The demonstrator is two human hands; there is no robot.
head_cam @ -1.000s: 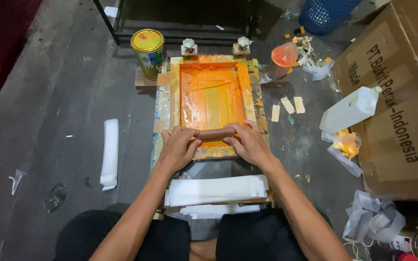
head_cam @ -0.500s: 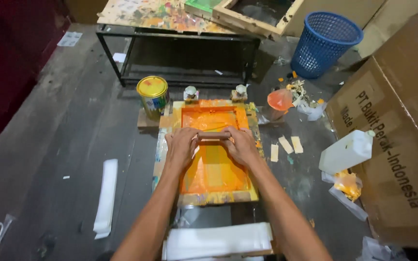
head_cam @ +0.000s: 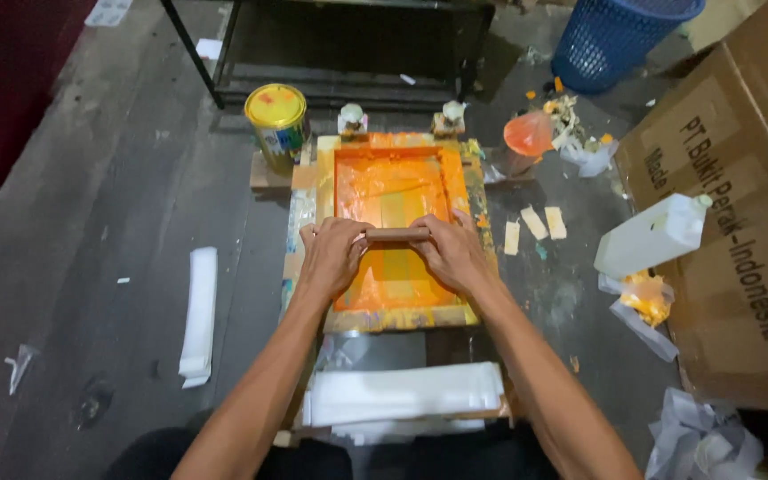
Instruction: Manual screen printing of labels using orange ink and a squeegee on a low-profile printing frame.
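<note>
Gripping a wooden squeegee handle [head_cam: 397, 234] with both hands across an orange-inked printing screen [head_cam: 393, 191].

The handle lies crosswise near the middle of the screen, whose frame [head_cam: 324, 222] rests on the floor [head_cam: 91, 204]. The left hand [head_cam: 335, 256] has its grip wrapped round the handle's left end, and the right hand [head_cam: 453, 253] has its grip wrapped round the right end. Just below the frame lies a stack of white sheets [head_cam: 402, 393]. A yellow-lidded paint can [head_cam: 276, 124] stands at the frame's upper left corner. Farther right lie a white plastic jug [head_cam: 652, 236], a cardboard box [head_cam: 740, 222] and a blue basket [head_cam: 620, 40].
</note>
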